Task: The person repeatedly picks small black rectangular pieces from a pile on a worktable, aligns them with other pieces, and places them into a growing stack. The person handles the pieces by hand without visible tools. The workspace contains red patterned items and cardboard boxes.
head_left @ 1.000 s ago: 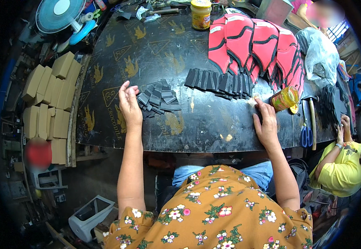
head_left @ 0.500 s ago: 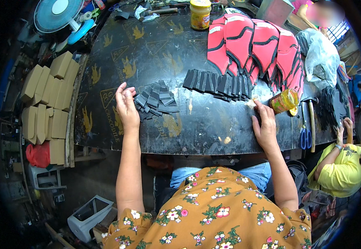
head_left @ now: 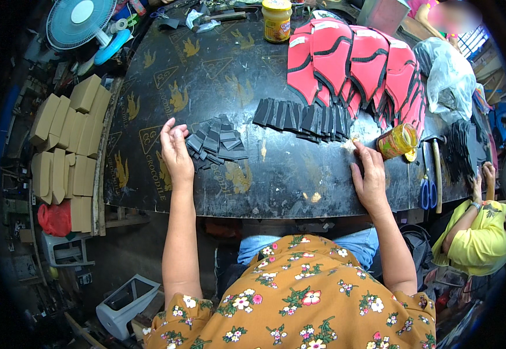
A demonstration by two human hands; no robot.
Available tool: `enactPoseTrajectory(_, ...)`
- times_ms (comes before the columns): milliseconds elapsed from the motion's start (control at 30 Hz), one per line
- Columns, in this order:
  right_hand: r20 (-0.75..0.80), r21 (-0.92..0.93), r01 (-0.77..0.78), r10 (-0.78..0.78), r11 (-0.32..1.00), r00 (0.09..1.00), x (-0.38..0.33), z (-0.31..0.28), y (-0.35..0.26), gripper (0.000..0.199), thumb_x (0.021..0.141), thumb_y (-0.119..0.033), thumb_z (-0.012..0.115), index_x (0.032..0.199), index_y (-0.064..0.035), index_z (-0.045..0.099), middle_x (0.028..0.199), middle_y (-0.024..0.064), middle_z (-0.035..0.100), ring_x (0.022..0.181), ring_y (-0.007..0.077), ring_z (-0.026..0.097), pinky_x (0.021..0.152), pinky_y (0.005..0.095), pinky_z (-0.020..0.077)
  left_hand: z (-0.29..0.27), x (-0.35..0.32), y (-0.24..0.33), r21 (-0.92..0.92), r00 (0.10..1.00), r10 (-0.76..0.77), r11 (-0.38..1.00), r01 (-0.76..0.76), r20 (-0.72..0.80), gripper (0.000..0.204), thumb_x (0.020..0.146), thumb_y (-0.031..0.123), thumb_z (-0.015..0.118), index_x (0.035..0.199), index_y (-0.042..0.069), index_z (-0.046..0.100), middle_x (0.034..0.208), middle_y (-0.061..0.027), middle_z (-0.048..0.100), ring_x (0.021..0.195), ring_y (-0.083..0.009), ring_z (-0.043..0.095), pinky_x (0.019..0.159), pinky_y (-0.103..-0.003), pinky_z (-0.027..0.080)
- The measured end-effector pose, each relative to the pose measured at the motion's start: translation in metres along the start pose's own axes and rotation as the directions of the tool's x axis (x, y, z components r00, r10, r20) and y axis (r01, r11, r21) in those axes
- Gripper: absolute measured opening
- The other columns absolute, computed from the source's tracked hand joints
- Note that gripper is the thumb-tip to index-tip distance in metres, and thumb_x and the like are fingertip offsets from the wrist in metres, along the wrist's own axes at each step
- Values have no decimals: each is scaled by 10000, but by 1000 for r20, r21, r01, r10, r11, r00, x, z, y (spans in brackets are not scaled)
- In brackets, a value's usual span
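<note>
My left hand (head_left: 176, 154) rests on its edge at the left of a loose heap of small black pieces (head_left: 218, 139), fingers loosely curved and apart, holding nothing I can see. Farther right, my right hand (head_left: 370, 177) lies palm down with its fingers stretched out on the tabletop, beside a pale dried smear. Just to its right a glass jar (head_left: 397, 141) with yellowish contents leans over on its side. Between the hands and beyond them runs an overlapping row of black strips (head_left: 302, 119). Behind that row lie fanned stacks of pink pieces with black edging (head_left: 331, 55).
A dark, stained table (head_left: 206, 75) spans the middle. Blue-handled scissors (head_left: 427, 193) and a wooden-handled hammer (head_left: 437, 174) lie right. A second jar (head_left: 277, 22) stands at the back. Tan boxes (head_left: 67, 128) and a fan (head_left: 81, 20) are left. A person in yellow (head_left: 478, 238) sits right.
Both hands have hardly moved; they keep the same places beside the heap and the jar. The whole view has shifted very slightly.
</note>
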State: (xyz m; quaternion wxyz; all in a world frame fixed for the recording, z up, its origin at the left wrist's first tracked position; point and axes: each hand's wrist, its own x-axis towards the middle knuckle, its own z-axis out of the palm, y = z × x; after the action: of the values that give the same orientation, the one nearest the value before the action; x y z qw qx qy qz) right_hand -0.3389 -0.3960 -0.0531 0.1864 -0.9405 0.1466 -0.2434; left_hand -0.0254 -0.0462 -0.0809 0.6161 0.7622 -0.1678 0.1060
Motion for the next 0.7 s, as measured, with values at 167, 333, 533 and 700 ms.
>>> enactPoseTrajectory(167,7,2,-15,15,1000,1000,0,-1,-2,633,921,4,714,1534,-74,577,1305,192,661,1164,397,619,1052,490,487,0,0,-1,-16,1000,-2,1000,2,-4,429,1193,313,473,1501,27,558,1248,-99,727,1128,-174,690,974,-318,509)
enactPoseTrajectory(333,0,-14,-6,6,1000,1000,1,0,-2,634,918,-2,721,1532,-77,580,1288,186,663,1159,387,619,1053,488,486,1,2,-1,-47,1000,-7,999,7,-6,424,1195,303,470,1503,25,555,1249,-105,725,1130,-176,690,980,-321,513)
enactPoseTrajectory(533,-5,-20,-4,4,1000,1000,2,0,-3,636,914,0,725,1528,-84,585,1258,175,666,1147,378,625,1047,481,491,0,0,0,-35,1000,-12,999,11,-4,431,1196,314,464,1505,27,555,1251,-103,722,1133,-181,689,984,-330,516)
enactPoseTrajectory(700,1,4,-9,9,1000,1000,3,-1,-5,629,914,5,720,1523,-78,587,1248,173,666,1139,375,624,1041,478,492,0,1,1,-39,1000,-11,999,11,-9,438,1196,326,463,1507,32,556,1251,-102,721,1137,-182,690,982,-332,515)
